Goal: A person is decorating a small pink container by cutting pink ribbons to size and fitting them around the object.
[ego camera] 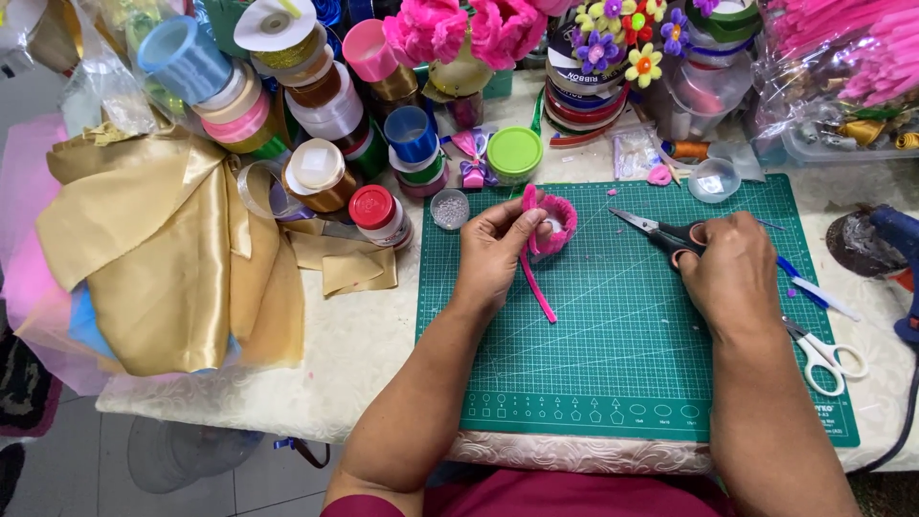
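Near the centre of the frame, on the green cutting mat [622,364], lies a pink fuzzy coil [553,222] with a thin pink tail trailing down toward the lower middle. The left hand [493,254] rests on the mat with its grip pinching the coil's left edge between thumb and fingertips. Just to the right, the right hand [732,273] lies palm down, its grip closed over the handles of the black scissors [661,232], whose blades are slightly parted and point toward the coil without touching it. A second pair, the white-handled scissors [825,356], lies at the mat's right edge, well apart from the coil. Above the coil stand a green-lidded jar [514,153] and a small pot of beads [449,209], with a red-capped bottle [379,215] beside them. Gold satin cloth [163,249] spreads over the desk [364,335] at the left, below stacked ribbon spools [287,86] in the upper left.
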